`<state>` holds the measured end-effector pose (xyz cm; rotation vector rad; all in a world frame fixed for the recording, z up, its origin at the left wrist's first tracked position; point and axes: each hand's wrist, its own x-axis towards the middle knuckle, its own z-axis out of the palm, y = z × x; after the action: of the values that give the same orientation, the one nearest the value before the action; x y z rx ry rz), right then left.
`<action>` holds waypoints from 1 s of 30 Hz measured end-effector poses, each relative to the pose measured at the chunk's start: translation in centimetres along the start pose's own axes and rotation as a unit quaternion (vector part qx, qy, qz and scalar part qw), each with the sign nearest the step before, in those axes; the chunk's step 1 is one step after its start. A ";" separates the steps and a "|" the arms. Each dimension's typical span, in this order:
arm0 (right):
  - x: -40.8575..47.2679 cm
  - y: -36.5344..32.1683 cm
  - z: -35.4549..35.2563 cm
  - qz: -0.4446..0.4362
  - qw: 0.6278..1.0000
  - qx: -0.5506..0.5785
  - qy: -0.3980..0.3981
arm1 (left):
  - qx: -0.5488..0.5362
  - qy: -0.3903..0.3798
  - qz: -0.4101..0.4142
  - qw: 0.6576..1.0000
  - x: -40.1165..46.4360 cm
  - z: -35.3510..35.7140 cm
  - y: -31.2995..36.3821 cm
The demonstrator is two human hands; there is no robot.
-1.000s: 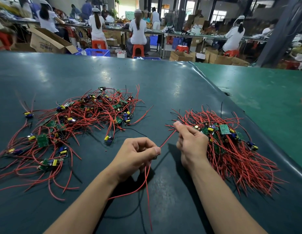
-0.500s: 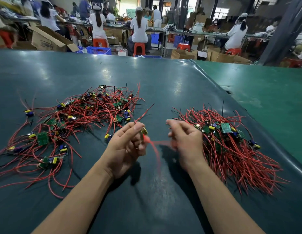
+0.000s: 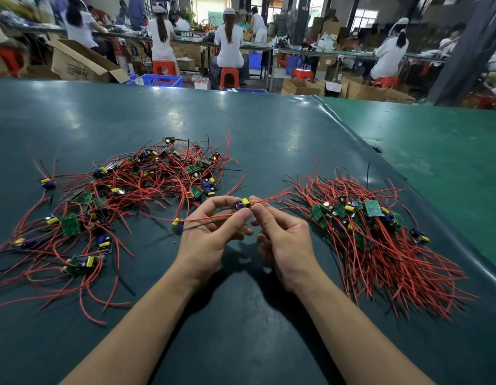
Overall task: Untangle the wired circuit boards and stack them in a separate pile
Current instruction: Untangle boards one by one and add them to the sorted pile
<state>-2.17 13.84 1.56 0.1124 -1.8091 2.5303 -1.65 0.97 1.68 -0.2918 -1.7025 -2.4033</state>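
From the head camera, looking down over both forearms, the two hands meet above the middle of the dark green table [image 3: 269, 129]. The left hand [image 3: 210, 234] and the right hand [image 3: 285, 240] both pinch one small circuit board [image 3: 243, 204], the one with a yellow part and a blue part on top. It sits right at the fingertips, held between the left thumb and fingers on one side and the tips of the right fingers [image 3: 259, 208] on the other, lifted a little off the table. The remaining fingers of both hands are loosely curled beneath.

From that board a red wire [image 3: 285, 191] runs up and to the right, over the near edge of the right-hand pile. Another red wire [image 3: 205, 218] leads left, past the left fingers, toward a small yellow and blue component [image 3: 176, 224] lying on the table just beside the left hand.

To the left lies the tangled heap [image 3: 110, 201], boards and red leads spread loosely and crossing every way. To the right is the sorted pile [image 3: 374, 234], with its boards gathered at the top and the wires fanning down toward the near right. The held board hangs between the two, touching neither.

Beyond the table, people in white tops [image 3: 230, 43] sit on red stools [image 3: 228, 77] at long benches, among cardboard boxes [image 3: 80, 62].
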 end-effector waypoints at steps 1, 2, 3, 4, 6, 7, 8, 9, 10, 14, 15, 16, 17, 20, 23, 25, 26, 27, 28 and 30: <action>0.0 -0.1 0.1 0.004 1.000 0.014 0.008 | 0.016 0.004 0.011 1.000 0.0 -0.1 -0.1; 0.1 -0.2 0.0 0.008 0.999 0.028 0.019 | 0.039 0.007 0.019 0.999 0.0 -0.2 -0.1; 0.2 -0.4 -0.1 0.009 0.999 0.040 0.035 | 0.062 0.006 0.022 0.998 0.0 -0.2 -0.2; 0.4 -0.6 -0.3 0.006 0.997 0.045 0.055 | 0.076 0.004 0.021 0.997 -0.1 -0.2 -0.2; 0.6 -0.9 -0.5 -0.002 0.995 0.046 0.090 | 0.080 0.000 0.020 0.997 -0.2 -0.1 -0.3; 0.7 -1.0 -0.6 -0.007 0.993 0.051 0.103 | 0.077 0.001 0.022 0.997 -0.2 -0.2 -0.4; 0.8 -1.3 -0.7 -0.013 0.991 0.059 0.117 | 0.070 0.002 0.021 0.997 -0.2 -0.2 -0.5; 1.0 -1.5 -1.0 -0.019 0.988 0.070 0.136 | 0.058 0.006 0.018 0.998 -0.1 -0.4 -0.5; 1.1 -1.9 -1.3 -0.028 0.984 0.083 0.158 | 0.044 0.008 0.014 0.999 -0.1 -0.5 -0.5; 1.5 -3.0 -2.6 -0.092 0.961 0.088 0.246 | -0.008 0.006 -0.011 1.000 -0.1 -0.9 -0.4; 1.5 -3.1 -2.7 -0.107 0.957 0.088 0.254 | -0.022 0.010 -0.019 1.000 -0.1 -0.8 -0.3; 1.4 -3.2 -2.7 -0.120 0.953 0.093 0.261 | -0.043 0.018 -0.030 0.998 -0.1 -0.7 -0.3; 1.4 -3.3 -2.7 -0.132 0.947 0.102 0.274 | -0.070 0.031 -0.042 0.996 0.0 -0.6 -0.2; 1.5 -3.9 -3.4 -0.167 0.931 0.140 0.294 | -0.164 0.079 -0.073 0.981 0.1 -0.9 0.7; 1.0 -3.0 -3.4 -0.141 0.964 0.072 0.214 | -0.232 0.107 -0.111 0.960 0.3 -1.6 1.4; 0.1 -1.4 -2.1 -0.092 0.989 -0.065 0.097 | -0.242 0.087 -0.136 0.957 0.1 -1.6 1.5; -0.3 -0.8 -1.3 -0.075 0.987 -0.137 0.032 | -0.235 0.062 -0.140 0.960 0.0 -1.4 1.5; -0.6 0.0 -0.7 -0.071 0.978 -0.197 -0.021 | -0.217 0.034 -0.140 0.965 -0.1 -1.3 1.3; -0.7 0.5 -0.4 -0.078 0.967 -0.236 -0.060 | -0.192 0.007 -0.140 0.971 -0.2 -1.1 1.2; -0.7 0.8 -0.2 -0.122 0.950 -0.273 -0.093 | -0.138 -0.036 -0.143 0.979 -0.4 -0.8 1.0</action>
<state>-1.50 13.75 0.66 0.5330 -2.3210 1.8306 -1.10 -0.12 2.19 -0.1833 -1.5263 -2.8797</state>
